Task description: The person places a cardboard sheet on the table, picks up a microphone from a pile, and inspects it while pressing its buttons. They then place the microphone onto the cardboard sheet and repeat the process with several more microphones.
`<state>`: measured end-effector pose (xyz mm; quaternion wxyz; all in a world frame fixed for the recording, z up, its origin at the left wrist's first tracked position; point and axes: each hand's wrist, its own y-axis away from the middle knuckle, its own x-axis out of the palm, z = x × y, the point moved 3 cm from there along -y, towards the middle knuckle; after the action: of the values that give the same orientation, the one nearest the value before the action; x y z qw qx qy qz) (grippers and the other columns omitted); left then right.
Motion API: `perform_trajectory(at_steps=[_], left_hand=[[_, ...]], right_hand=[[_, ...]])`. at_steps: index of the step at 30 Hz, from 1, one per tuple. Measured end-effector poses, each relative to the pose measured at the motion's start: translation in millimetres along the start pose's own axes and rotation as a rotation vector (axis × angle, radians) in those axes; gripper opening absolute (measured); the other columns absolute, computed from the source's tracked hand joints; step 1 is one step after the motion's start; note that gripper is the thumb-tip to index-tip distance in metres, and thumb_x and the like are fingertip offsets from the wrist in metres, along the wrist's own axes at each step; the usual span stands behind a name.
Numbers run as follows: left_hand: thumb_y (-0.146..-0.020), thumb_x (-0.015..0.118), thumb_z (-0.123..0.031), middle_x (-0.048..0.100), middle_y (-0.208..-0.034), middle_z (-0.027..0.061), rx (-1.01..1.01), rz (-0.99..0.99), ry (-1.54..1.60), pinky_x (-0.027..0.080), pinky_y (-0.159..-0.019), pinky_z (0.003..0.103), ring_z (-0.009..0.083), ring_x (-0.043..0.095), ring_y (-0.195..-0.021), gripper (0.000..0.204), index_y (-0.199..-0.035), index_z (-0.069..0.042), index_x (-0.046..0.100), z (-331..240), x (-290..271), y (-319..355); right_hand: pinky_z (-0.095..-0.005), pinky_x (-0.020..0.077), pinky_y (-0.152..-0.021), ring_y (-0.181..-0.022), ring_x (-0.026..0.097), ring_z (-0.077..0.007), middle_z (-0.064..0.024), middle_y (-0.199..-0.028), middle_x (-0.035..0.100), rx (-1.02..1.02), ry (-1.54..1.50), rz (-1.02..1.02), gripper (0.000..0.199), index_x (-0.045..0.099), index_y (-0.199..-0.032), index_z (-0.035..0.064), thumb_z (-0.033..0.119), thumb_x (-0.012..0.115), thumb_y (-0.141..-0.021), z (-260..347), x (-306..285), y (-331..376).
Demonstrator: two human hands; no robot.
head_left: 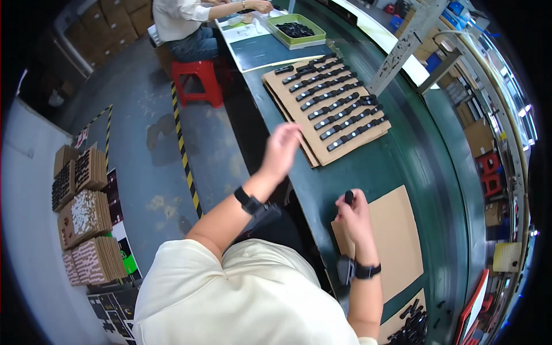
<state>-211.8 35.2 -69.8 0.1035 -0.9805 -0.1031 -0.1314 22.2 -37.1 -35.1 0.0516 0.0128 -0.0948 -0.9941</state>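
My right hand (357,221) is closed around a small black elongated part (348,197), whose top end sticks up past the fingers. It is over the near left corner of a bare cardboard sheet (397,238). My left hand (282,150) is beside the left edge of a cardboard stack (315,150), its fingers loosely bent and slightly blurred, with nothing visible in them. Rows of black parts (339,109) with small pale dots at their left ends lie on that stack. A heap of loose black parts (409,326) lies on cardboard at the lower right.
Farther up the green bench (345,178), a green tray (305,35) holds black pieces. Another person (184,26) sits there near a red stool (196,80). A metal post (405,49) rises behind the cardboard stack. Stacked cardboard (89,213) with parts stands at far left.
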Motion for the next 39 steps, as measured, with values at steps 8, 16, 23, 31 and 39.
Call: perform_trajectory(at_steps=[8, 16, 23, 31, 39], left_hand=[[-0.102, 0.043, -0.038, 0.045, -0.14, 0.0136, -0.019, -0.294, 0.014, 0.029, -0.11, 0.033, 0.0218, 0.04, -0.131, 0.055, -0.139, 0.002, 0.039, 56, -43, -104], [-0.104, 0.037, -0.038, 0.035, -0.15, 0.0179, -0.016, -0.416, -0.067, 0.024, -0.114, 0.033, 0.0249, 0.033, -0.139, 0.062, -0.147, 0.006, 0.026, 87, -43, -149], [-0.104, 0.036, -0.038, 0.029, -0.153, 0.0191, 0.04, -0.482, -0.098, 0.024, -0.115, 0.034, 0.0258, 0.031, -0.14, 0.064, -0.148, 0.006, 0.021, 74, -26, -144], [-0.104, 0.035, -0.036, 0.03, -0.152, 0.0188, 0.031, -0.477, 0.045, 0.026, -0.114, 0.034, 0.0262, 0.033, -0.139, 0.062, -0.148, 0.006, 0.02, 70, -24, -147], [-0.104, 0.035, -0.035, 0.032, -0.151, 0.0182, 0.058, -0.478, 0.02, 0.03, -0.112, 0.035, 0.0259, 0.038, -0.136, 0.062, -0.149, 0.004, 0.018, 83, -32, -152]], right_hand=[[-0.0214, 0.033, -0.043, -0.049, 0.043, -0.0064, -0.0004, -0.067, 0.053, 0.311, -0.004, -0.037, 0.017, 0.055, -0.086, 0.0062, 0.019, 0.064, -0.092, -27, 34, -88], [-0.0214, 0.0296, -0.041, -0.047, 0.04, -0.0054, 0.0, -0.065, 0.052, 0.334, -0.115, -0.064, 0.019, 0.054, -0.085, 0.0067, 0.021, 0.063, -0.094, -33, 46, -95], [-0.0224, 0.0328, -0.041, -0.048, 0.043, -0.0067, 0.0003, -0.064, 0.054, 0.298, -0.115, -0.079, 0.02, 0.056, -0.084, 0.005, 0.021, 0.065, -0.092, -38, 45, -100], [-0.0212, 0.0332, -0.042, -0.05, 0.044, -0.0059, 0.0011, -0.065, 0.055, 0.176, -0.004, -0.06, 0.021, 0.057, -0.081, 0.0062, 0.022, 0.068, -0.09, -47, 47, -108], [-0.0238, 0.0336, -0.04, -0.049, 0.046, -0.0072, -0.0004, -0.065, 0.057, 0.137, 0.049, -0.027, 0.023, 0.058, -0.078, 0.0042, 0.02, 0.07, -0.088, -51, 49, -113]])
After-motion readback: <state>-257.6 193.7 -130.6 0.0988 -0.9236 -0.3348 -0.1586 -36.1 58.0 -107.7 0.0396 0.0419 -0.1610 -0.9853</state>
